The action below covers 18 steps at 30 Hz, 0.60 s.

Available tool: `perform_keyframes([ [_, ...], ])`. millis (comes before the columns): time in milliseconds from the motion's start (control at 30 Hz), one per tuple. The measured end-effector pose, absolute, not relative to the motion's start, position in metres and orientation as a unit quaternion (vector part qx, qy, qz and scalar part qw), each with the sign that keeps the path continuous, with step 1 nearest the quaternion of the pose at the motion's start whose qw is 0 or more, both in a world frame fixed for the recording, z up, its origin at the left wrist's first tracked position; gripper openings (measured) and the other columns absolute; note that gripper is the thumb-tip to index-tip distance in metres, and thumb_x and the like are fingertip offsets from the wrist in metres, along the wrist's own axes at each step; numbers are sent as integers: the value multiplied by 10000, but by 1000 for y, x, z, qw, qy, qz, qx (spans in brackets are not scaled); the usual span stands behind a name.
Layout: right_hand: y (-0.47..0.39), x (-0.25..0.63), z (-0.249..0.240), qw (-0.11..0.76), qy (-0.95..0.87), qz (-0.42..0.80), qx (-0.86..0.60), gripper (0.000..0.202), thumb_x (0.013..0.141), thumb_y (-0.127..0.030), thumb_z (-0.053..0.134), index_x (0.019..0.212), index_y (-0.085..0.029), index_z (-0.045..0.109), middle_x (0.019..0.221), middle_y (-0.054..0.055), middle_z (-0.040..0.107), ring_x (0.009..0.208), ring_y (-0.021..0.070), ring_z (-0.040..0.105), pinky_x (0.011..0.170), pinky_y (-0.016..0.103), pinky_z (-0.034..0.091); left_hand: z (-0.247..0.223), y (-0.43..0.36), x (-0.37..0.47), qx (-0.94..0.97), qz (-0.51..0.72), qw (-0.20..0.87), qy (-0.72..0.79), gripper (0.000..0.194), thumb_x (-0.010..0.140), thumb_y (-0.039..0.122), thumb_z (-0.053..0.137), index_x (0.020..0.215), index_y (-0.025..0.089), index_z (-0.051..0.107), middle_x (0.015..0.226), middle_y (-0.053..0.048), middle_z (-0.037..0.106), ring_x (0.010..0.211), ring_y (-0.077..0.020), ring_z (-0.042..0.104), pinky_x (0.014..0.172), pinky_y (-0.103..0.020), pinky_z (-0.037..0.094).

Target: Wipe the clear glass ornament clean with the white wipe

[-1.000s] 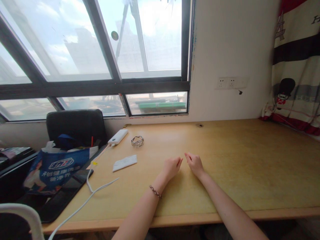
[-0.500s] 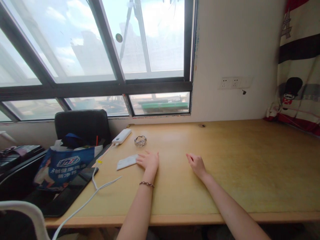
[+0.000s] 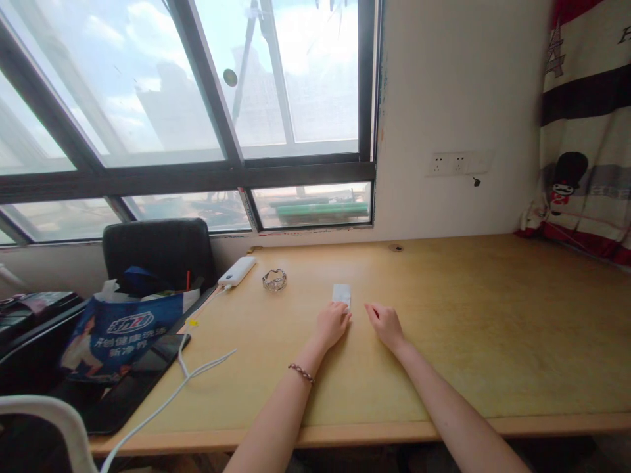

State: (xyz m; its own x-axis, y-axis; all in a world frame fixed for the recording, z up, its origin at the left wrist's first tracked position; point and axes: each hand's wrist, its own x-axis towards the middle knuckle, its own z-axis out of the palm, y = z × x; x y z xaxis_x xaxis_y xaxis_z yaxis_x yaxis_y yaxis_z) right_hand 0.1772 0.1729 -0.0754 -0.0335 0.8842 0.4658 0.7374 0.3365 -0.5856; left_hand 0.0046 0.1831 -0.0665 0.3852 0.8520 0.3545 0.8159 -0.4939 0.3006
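A small white packet or folded tissue [image 3: 342, 295] is under the fingertips of my left hand [image 3: 334, 323], near the middle of the wooden table [image 3: 473, 328]. The fingers of this hand are bent round its near end, and a braided bracelet circles the wrist. Just to the right, my right hand [image 3: 386, 325] rests on the tabletop, closed in a loose fist. Whether anything is inside that fist cannot be seen. The two hands are apart.
A silver bracelet-like ring [image 3: 275, 280] and a white power bank [image 3: 237, 271] lie at the table's back left. White cables [image 3: 197, 372] run over the left edge. Beyond it are a blue bag [image 3: 123, 335] and a black chair [image 3: 158, 253].
My left hand has moved to the right with the white packet, from the left part of the table to beside my right hand. My right hand has stayed in place.
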Motion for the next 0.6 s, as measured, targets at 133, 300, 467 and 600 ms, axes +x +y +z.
perform_keyframes([
  [133, 175, 178, -76, 406, -701, 96, -579, 371, 864, -365, 355, 566, -181, 478, 485, -1, 506, 449, 101, 418, 492, 235, 230, -63, 181, 5, 836, 247, 91, 481, 162, 814, 245, 443, 832, 181, 591, 825, -50, 611, 805, -153, 531, 718, -243, 394],
  [300, 177, 180, -78, 426, -682, 129, -581, 201, 825, -303, 409, 734, -184, 543, 585, 13, 580, 507, 124, 499, 510, 227, 289, -62, 179, 10, 815, 248, 111, 512, 156, 723, 311, 578, 811, 182, 584, 846, -50, 581, 742, -149, 532, 654, -232, 390],
  [467, 179, 181, -78, 437, -672, 145, -580, 147, 786, -263, 439, 756, -183, 559, 622, 22, 600, 563, 142, 533, 557, 235, 350, -65, 179, 9, 808, 253, 102, 523, 116, 777, 238, 482, 764, 175, 578, 813, -53, 571, 722, -141, 532, 639, -228, 379],
  [600, 178, 180, -76, 452, -671, 173, -561, 176, 778, -283, 450, 690, -180, 563, 627, 26, 607, 581, 149, 550, 574, 243, 375, -65, 180, 11, 755, 346, 159, 534, 196, 801, 259, 431, 737, 160, 587, 758, -55, 588, 691, -140, 545, 651, -240, 395],
])
